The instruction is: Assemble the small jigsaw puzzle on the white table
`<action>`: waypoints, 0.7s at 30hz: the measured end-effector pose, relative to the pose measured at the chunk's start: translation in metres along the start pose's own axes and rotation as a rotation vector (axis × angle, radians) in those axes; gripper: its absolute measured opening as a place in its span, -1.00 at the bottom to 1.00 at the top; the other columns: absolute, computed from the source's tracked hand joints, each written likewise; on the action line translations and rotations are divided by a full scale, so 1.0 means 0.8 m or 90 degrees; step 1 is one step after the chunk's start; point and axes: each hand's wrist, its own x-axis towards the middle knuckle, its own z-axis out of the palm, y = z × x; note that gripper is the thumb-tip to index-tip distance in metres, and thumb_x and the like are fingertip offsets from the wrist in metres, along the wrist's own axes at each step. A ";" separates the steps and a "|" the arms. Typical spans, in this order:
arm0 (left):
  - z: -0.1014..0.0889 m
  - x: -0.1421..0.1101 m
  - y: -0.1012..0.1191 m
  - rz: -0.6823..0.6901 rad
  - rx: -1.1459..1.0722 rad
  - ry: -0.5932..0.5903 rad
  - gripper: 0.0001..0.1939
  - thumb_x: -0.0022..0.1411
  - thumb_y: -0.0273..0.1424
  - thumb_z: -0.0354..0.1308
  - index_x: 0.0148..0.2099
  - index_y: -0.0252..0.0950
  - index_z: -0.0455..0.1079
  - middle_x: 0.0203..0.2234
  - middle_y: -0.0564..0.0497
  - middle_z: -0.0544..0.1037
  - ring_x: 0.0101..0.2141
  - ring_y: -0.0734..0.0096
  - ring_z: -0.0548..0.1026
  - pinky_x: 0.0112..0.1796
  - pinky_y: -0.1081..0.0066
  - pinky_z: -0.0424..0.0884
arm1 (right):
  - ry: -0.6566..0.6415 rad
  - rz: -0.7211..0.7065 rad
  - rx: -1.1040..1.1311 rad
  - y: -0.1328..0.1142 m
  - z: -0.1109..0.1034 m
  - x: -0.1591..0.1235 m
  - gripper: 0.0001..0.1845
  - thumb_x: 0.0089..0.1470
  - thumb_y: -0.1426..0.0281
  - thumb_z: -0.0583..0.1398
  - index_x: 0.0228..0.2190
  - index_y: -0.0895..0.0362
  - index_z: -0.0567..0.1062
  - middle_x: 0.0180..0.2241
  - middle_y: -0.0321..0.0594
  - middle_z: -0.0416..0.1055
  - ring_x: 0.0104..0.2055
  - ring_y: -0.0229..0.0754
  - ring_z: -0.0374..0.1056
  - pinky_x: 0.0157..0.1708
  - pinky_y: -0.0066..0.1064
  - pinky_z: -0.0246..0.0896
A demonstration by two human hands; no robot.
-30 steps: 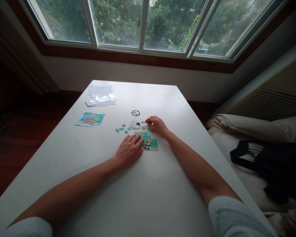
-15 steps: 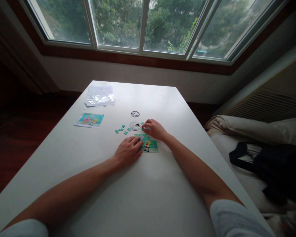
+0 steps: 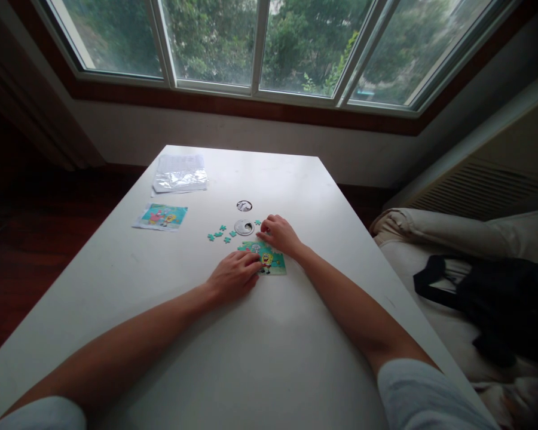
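A small teal cartoon jigsaw lies partly assembled on the white table. My left hand rests flat on the puzzle's left edge, fingers stretched over it. My right hand sits at the puzzle's top edge with its fingers curled down, pinched on what looks like a small teal piece. Several loose teal pieces lie scattered to the left of my right hand, beside a round silver lid.
A second round grommet or lid lies farther back. A printed reference picture and a clear plastic bag lie at the table's left. A dark bag sits on a cushioned seat to the right. Windows run along the back.
My right hand has drawn back and left from the loose pieces to the puzzle's top edge. My left hand has shifted slightly along the puzzle's left side.
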 end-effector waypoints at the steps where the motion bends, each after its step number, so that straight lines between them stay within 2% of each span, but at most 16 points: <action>1: 0.000 0.000 0.000 0.011 -0.007 -0.003 -0.67 0.40 -0.36 0.05 0.16 -0.19 0.42 0.12 -0.09 0.48 0.13 0.16 0.41 0.16 0.14 0.36 | 0.007 0.003 0.007 0.001 0.001 0.000 -0.84 0.23 0.27 0.27 -0.34 0.10 0.54 -0.27 -0.15 0.43 -0.17 -0.09 0.28 -0.11 -0.28 0.14; 4: 0.001 -0.001 0.000 0.042 -0.028 -0.015 -0.64 0.39 -0.36 0.06 0.20 -0.20 0.40 0.17 -0.08 0.46 0.14 0.18 0.40 0.19 0.15 0.34 | 0.031 0.013 0.025 0.007 0.005 0.000 -0.85 0.29 0.34 0.19 -0.22 0.09 0.57 -0.23 -0.14 0.46 -0.14 -0.08 0.30 -0.06 -0.26 0.15; 8: 0.006 -0.001 -0.002 0.067 -0.049 -0.020 -0.59 0.38 -0.37 0.07 0.24 -0.20 0.37 0.20 -0.08 0.44 0.18 0.18 0.37 0.22 0.14 0.33 | 0.045 0.017 -0.008 0.013 0.009 0.000 -0.71 0.30 0.36 0.17 0.02 0.06 0.54 -0.09 -0.09 0.45 -0.02 -0.02 0.28 0.03 -0.21 0.16; 10: 0.009 0.000 -0.003 0.074 -0.052 -0.018 -0.58 0.38 -0.37 0.07 0.25 -0.21 0.36 0.21 -0.10 0.43 0.19 0.15 0.36 0.23 0.12 0.32 | 0.036 0.016 -0.031 0.014 0.010 0.000 -0.66 0.29 0.32 0.19 0.07 0.05 0.53 -0.06 -0.07 0.43 0.01 0.01 0.26 0.05 -0.19 0.16; 21: 0.010 0.000 -0.003 0.074 -0.051 -0.017 -0.58 0.38 -0.36 0.08 0.25 -0.22 0.36 0.21 -0.10 0.43 0.19 0.13 0.36 0.23 0.10 0.33 | 0.044 0.024 -0.006 0.018 0.011 0.001 -0.80 0.24 0.29 0.24 -0.13 0.06 0.58 -0.13 -0.11 0.41 -0.06 -0.02 0.26 0.00 -0.21 0.17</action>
